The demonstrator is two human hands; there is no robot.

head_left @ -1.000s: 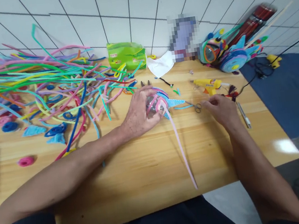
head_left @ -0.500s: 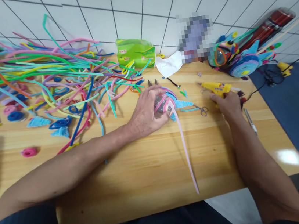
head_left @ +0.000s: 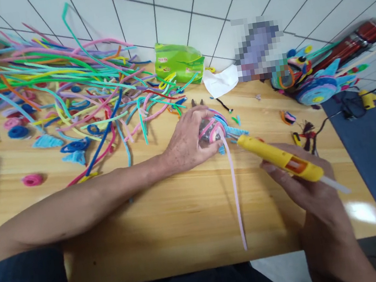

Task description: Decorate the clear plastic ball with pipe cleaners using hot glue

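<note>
The left hand [head_left: 186, 139] is grasping the craft [head_left: 220, 118] (a pink strip [head_left: 235, 190] is trailing from it); the right hand [head_left: 309, 194] is gripping the glue gun [head_left: 268, 150], which is pointing toward the craft.

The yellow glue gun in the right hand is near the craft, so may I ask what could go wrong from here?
If hot, the yellow glue gun could burn the left hand, since it points that way. Stray glue might also catch the pale pink pipe cleaner trailing from the pipe-cleaner craft.
</note>
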